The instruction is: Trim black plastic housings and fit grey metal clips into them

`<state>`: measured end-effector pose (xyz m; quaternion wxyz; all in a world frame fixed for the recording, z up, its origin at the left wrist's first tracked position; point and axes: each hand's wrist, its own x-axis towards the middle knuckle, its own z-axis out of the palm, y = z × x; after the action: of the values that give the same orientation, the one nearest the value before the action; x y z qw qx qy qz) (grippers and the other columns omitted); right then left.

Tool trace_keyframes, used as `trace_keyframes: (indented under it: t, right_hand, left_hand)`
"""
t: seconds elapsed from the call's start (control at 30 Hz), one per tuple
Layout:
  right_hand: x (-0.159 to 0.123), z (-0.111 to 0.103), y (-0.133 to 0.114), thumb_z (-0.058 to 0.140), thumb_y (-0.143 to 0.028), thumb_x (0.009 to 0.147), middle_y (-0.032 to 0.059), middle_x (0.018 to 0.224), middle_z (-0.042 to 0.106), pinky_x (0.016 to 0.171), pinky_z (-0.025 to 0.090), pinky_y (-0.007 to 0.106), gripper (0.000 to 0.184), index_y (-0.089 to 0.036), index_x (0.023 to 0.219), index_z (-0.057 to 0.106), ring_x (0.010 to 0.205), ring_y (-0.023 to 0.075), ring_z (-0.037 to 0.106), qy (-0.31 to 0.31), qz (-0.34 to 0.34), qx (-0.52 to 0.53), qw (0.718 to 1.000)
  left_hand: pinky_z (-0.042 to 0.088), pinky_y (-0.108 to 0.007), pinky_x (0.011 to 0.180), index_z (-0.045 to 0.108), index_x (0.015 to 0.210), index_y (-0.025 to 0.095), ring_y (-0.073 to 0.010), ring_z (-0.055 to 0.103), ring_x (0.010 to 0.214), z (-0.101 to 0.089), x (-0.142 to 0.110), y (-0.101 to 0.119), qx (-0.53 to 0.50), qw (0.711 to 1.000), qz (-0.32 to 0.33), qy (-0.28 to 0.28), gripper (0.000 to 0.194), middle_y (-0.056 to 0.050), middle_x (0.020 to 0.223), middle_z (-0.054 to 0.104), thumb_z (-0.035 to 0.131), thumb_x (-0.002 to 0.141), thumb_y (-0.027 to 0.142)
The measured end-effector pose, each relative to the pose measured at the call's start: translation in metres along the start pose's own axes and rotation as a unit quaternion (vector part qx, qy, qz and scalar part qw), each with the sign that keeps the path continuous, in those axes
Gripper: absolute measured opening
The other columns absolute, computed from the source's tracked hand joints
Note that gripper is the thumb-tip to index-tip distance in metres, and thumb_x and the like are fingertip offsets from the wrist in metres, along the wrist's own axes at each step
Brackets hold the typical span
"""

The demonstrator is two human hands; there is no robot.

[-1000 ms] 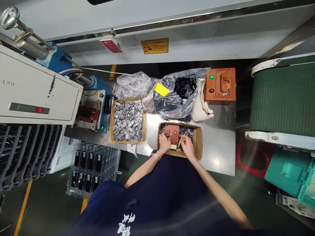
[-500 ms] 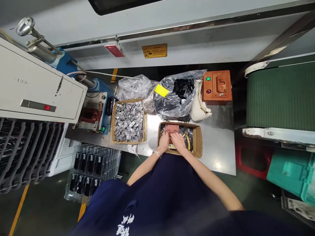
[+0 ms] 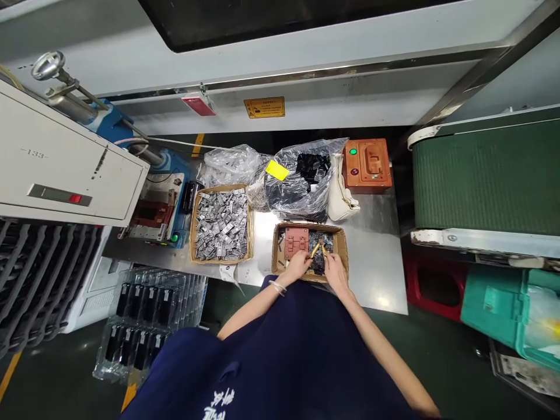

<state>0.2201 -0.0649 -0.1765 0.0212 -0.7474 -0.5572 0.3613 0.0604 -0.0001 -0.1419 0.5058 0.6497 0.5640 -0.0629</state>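
Note:
A small cardboard box (image 3: 342, 245) near the front edge of the metal table holds a reddish-brown fixture block (image 3: 296, 240) and a heap of small dark parts. Over these parts lies a pair of pliers with yellow handles (image 3: 315, 251), the two handles spread apart. My left hand (image 3: 298, 266) is closed at the end of one handle, just in front of the block. The other handle is in the fingers of my right hand (image 3: 335, 273), closed at the right side of the box. My fingertips are small and partly hidden.
Left of the box stands a carton (image 3: 250, 233) full of grey metal parts. Behind are a plastic bag (image 3: 280, 195) of black parts, a white pouch (image 3: 340, 201) and an orange control box (image 3: 366, 175). A blue press (image 3: 177, 169) stands left, a green conveyor (image 3: 485, 181) right.
Both hands have left the reddish-brown block and moved right to the pliers, whose handles are now spread. The block now lies uncovered at the box's left. The camera view has shifted slightly.

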Motion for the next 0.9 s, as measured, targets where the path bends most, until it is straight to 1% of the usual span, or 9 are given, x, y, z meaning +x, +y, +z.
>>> trace_keyframes:
  t: [0.1,0.23,0.3,0.43,0.53,0.63,0.7,0.77,0.9]
  right_hand:
    - [-0.012,-0.003,0.0,0.039,-0.024,0.1,0.0242,0.139,0.053,0.08,0.055,0.038,0.053,-0.008,0.15,0.046,0.099,0.0289,0.068,-0.02,0.028,0.006,0.999]
    - [-0.032,-0.006,0.001,0.039,-0.028,0.1,0.0123,0.133,0.063,0.089,0.055,0.036,0.041,-0.019,0.131,0.065,0.109,0.0259,0.068,-0.071,0.004,0.031,0.997]
    - [-0.038,-0.005,0.006,0.039,-0.029,0.099,0.0094,0.126,0.068,0.092,0.055,0.036,0.039,-0.021,0.122,0.07,0.108,0.025,0.069,-0.097,-0.011,0.039,0.994]
    - [-0.032,-0.002,0.015,0.035,-0.036,0.093,0.0126,0.121,0.072,0.094,0.056,0.041,0.046,-0.019,0.115,0.072,0.105,0.0277,0.071,-0.133,-0.033,0.045,0.99]
    - [-0.023,0.003,0.018,0.029,-0.046,0.086,0.0143,0.116,0.074,0.091,0.058,0.044,0.054,-0.019,0.106,0.072,0.1,0.0298,0.074,-0.152,-0.05,0.044,0.986]
    - [-0.017,0.009,0.026,0.026,-0.056,0.08,0.016,0.111,0.076,0.093,0.058,0.046,0.061,-0.02,0.099,0.071,0.102,0.0318,0.074,-0.155,-0.072,0.064,0.983]
    - [-0.014,0.012,0.035,0.029,-0.062,0.077,0.0152,0.106,0.077,0.094,0.059,0.046,0.061,-0.022,0.094,0.071,0.102,0.0327,0.074,-0.152,-0.083,0.093,0.98]
    - [-0.011,0.014,0.043,0.035,-0.065,0.075,0.0131,0.103,0.078,0.094,0.059,0.045,0.057,-0.024,0.09,0.072,0.101,0.0324,0.074,-0.158,-0.088,0.115,0.977]
    - [-0.006,0.009,0.046,0.04,-0.065,0.074,0.0107,0.105,0.078,0.097,0.058,0.045,0.052,-0.027,0.088,0.074,0.102,0.0326,0.074,-0.181,-0.085,0.12,0.972]
  left_hand:
    - [0.053,-0.039,0.096,0.063,0.121,0.011,-0.0257,0.067,0.103,0.0,-0.005,0.01,-0.024,0.999,0.023,0.004,0.025,-0.014,0.118,0.064,0.062,0.097,0.02]
    - [0.049,-0.029,0.101,0.07,0.106,0.019,-0.0201,0.066,0.108,-0.04,-0.044,-0.009,-0.072,0.994,0.077,0.041,0.018,-0.005,0.11,0.069,0.054,0.099,0.016]
    - [0.051,-0.029,0.098,0.07,0.105,0.02,-0.0193,0.067,0.103,-0.069,-0.07,-0.035,-0.09,0.988,0.055,0.111,0.023,-0.005,0.109,0.07,0.048,0.101,0.018]
    - [0.054,-0.032,0.085,0.067,0.108,0.017,-0.0194,0.067,0.086,-0.121,-0.126,-0.11,-0.099,0.946,-0.079,0.298,0.026,-0.009,0.111,0.067,0.042,0.102,0.02]
    - [0.053,-0.036,0.088,0.066,0.106,0.014,-0.0201,0.066,0.086,-0.142,-0.165,-0.164,-0.083,0.886,-0.189,0.415,0.024,-0.01,0.105,0.067,0.043,0.101,0.014]
    - [0.053,-0.039,0.089,0.065,0.103,0.013,-0.0208,0.066,0.089,-0.15,-0.192,-0.201,-0.065,0.837,-0.264,0.475,0.017,-0.007,0.099,0.067,0.048,0.101,0.012]
    - [0.053,-0.041,0.091,0.066,0.1,0.013,-0.0217,0.066,0.095,-0.154,-0.2,-0.215,-0.052,0.822,-0.29,0.488,0.012,-0.007,0.099,0.067,0.053,0.101,0.014]
    - [0.052,-0.043,0.095,0.066,0.097,0.013,-0.0229,0.065,0.1,-0.161,-0.197,-0.221,-0.034,0.824,-0.295,0.482,0.009,-0.007,0.102,0.068,0.058,0.1,0.016]
    - [0.05,-0.044,0.098,0.069,0.094,0.015,-0.0234,0.065,0.101,-0.187,-0.155,-0.213,0.004,0.88,-0.238,0.411,0.005,-0.006,0.102,0.07,0.064,0.096,0.014]
